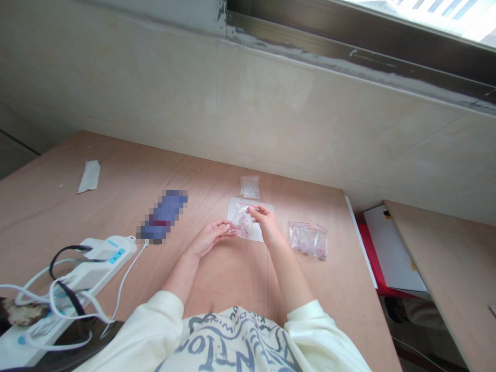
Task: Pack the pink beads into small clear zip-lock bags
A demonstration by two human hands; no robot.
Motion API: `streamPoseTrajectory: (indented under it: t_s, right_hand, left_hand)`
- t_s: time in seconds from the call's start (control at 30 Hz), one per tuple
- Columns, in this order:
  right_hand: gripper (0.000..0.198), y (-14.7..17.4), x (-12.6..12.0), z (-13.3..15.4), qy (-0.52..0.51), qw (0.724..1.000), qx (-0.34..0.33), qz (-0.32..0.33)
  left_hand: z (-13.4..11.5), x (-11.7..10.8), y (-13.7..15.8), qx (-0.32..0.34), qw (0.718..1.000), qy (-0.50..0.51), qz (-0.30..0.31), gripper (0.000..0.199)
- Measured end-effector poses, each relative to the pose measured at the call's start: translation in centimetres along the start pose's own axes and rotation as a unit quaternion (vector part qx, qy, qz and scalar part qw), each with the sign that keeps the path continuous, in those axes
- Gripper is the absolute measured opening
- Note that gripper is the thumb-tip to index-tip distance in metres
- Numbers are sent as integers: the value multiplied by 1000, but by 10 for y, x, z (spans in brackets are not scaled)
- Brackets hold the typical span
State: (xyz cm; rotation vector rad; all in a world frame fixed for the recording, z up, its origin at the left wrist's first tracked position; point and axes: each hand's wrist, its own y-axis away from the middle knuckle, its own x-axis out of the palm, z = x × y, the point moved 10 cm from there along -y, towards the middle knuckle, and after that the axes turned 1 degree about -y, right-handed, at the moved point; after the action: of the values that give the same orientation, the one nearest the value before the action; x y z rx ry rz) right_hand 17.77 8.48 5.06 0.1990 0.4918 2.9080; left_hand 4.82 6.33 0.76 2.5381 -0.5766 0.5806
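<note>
Clear bag with a red stripe along its top lies between the two hands, over a sheet of white paper, with small pink pieces showing in or under its lower part; which of the two, I cannot tell. Thumb and forefinger of the right hand pinch the bag near the striped edge, and that hand covers the paper's far right corner. The left hand lies at the near left side of the pink pieces, its fingers close together and its tips at the pieces; whether it grips anything, I cannot tell. Just beyond both hands, near the wall, a flat clear packet lies on the surface. To the right of the right forearm, and near it, are red-striped bags, overlapping, with pinkish bits low inside. Left of the left hand sits a pixelated blue object, a white cable running from its near end towards the left sleeve. Further left and nearer the body, a white power strip with plugs and tangled black and white leads crowds the left arm's side. Well beyond it, far from the left hand, lies a white scrap. Well to the right of the right hand, past the surface's edge, a white folder-like sheet rests over something red, beside another wooden top.
</note>
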Motion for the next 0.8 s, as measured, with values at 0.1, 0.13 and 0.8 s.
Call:
streamPoseTrajectory:
  t_s: [0.1,0.13,0.8]
  right_hand:
    - [20,-1,4,-3,-6,1000,8,12]
    - [19,-2,4,-3,-10,1000,8,9]
    - [21,-8,-4,10,30,998,-60,-18]
  left_hand:
    - [-1,0,0,-3,1000,3,-5,18]
    - [-1,1,0,-3,1000,3,-4,18]
    - [2,-6,-1,-8,1000,-10,-15,21]
